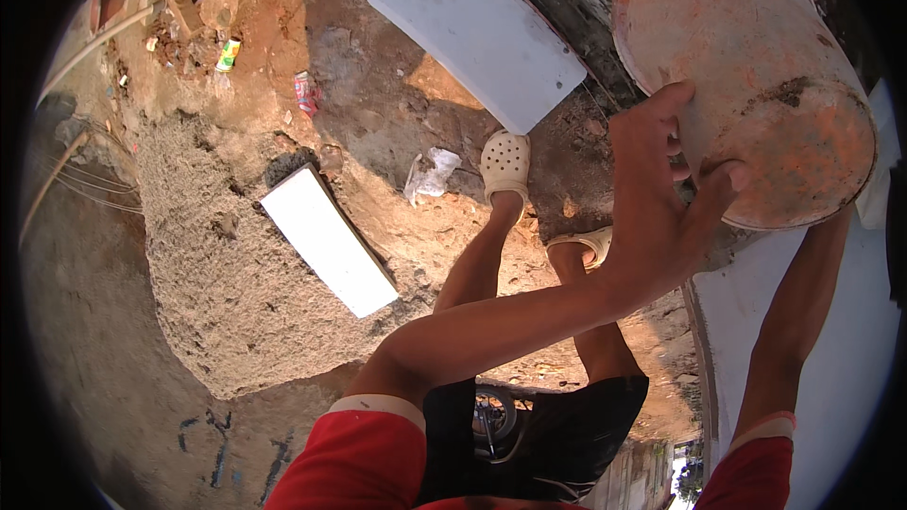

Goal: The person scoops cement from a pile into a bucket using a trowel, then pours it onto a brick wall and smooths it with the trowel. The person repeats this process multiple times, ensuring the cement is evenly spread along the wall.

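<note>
Two hands on one orange-stained bucket [746,76], held raised at upper right over the dirt ground [425,123]. Left hand [661,198] grasps its rim; right hand hidden behind it, grip unclear. Advice: support the base, tip slowly

We see hard, warm daylight: the long white rectangular board [329,241] glares almost blown out, and deep shadow crosses the reddish dirt ground [397,123] under the tilted white slab [477,33]. Focus holds sharp at centre; fisheye bending and black vignette ring the edges.
</note>
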The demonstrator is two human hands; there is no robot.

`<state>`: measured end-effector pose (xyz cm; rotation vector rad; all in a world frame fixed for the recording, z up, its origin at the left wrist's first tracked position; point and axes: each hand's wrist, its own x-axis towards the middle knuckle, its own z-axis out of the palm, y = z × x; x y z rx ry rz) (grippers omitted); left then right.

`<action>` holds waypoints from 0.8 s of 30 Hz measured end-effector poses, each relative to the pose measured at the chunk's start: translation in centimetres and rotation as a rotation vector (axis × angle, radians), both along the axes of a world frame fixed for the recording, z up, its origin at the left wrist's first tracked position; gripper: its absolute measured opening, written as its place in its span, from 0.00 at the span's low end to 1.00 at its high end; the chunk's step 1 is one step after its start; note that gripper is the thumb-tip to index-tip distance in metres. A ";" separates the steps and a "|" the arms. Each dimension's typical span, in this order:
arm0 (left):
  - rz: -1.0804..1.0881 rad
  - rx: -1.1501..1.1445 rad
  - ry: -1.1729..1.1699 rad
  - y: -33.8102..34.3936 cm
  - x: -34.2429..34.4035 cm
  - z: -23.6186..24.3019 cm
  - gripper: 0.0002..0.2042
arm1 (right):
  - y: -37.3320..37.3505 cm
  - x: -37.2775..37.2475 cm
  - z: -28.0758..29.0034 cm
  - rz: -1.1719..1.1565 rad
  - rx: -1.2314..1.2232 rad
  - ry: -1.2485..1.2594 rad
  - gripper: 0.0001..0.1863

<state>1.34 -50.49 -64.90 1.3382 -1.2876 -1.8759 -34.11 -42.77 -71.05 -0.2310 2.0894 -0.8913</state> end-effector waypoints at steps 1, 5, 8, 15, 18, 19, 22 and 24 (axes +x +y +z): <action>-0.049 -0.035 -0.042 -0.9 -0.2 -2.0 0.36 | 0.0 0.1 -2.7 0.015 0.093 -0.008 0.27; 0.162 0.553 0.117 -4.3 -0.7 -10.3 0.34 | 4.1 -1.6 -16.4 0.584 0.540 0.464 0.28; -0.011 0.298 -0.060 -4.0 -0.1 -9.1 0.33 | 9.5 -1.7 -14.5 0.038 0.128 0.104 0.28; 0.070 0.481 0.221 -6.0 7.4 0.7 0.27 | 2.5 11.8 12.8 -0.259 0.079 0.255 0.14; 0.068 0.551 0.145 -8.6 14.4 2.3 0.25 | -1.7 20.2 19.1 -0.211 -0.227 0.020 0.18; 0.123 0.631 0.102 -9.8 16.6 2.9 0.23 | -3.1 22.8 20.0 -0.145 -0.276 -0.096 0.16; 0.234 0.380 -0.539 -12.0 23.3 7.4 0.30 | -6.6 32.5 20.6 0.036 -0.358 -0.373 0.21; 0.332 0.283 -0.541 -13.4 26.6 10.7 0.34 | -9.4 40.8 19.8 0.160 -0.462 -0.407 0.21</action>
